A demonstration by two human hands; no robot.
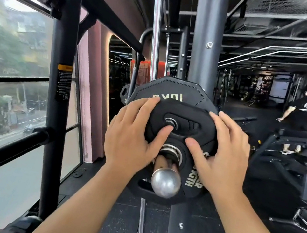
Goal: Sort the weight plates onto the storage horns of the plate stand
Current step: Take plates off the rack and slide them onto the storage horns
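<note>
Chrome storage horn (166,180) carries one large black plate (173,91) marked 10KG, seated well back from rounded tip. Small black plate (186,120) off horn, held flat against large plate's upper face, its hole above horn. Left hand (132,139) and right hand (221,157) grip its opposite edges, thumbs on face. Stand upright (205,43) behind.

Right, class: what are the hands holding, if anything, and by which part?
Both grip the small plate by its rim: left hand on the left edge, right hand on the right edge, thumbs across its face.
</note>
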